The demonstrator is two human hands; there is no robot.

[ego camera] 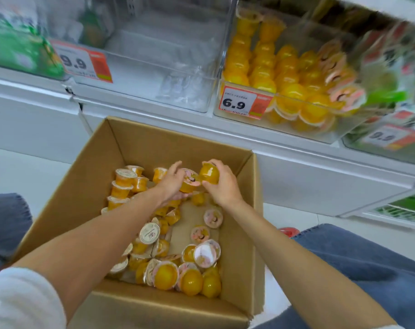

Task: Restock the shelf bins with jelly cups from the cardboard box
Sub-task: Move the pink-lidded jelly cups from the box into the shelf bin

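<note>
At the far side of the cardboard box (66,186), the left hand (172,184) cradles a pink-lidded jelly cup (190,182) in curled fingers (176,165), and the right hand (223,186) grips an orange cup (209,174) dome-up. Loose cups (166,275) lie along the box's left wall and near edge. They look light, smooth and probably slippery — thin plastic under a peel lid — so grasp the round body, not the lid. The part-filled shelf bin (296,102) sits beyond the far right corner.

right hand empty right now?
No, the right hand grips a yellow jelly cup above the open cardboard box.
</note>
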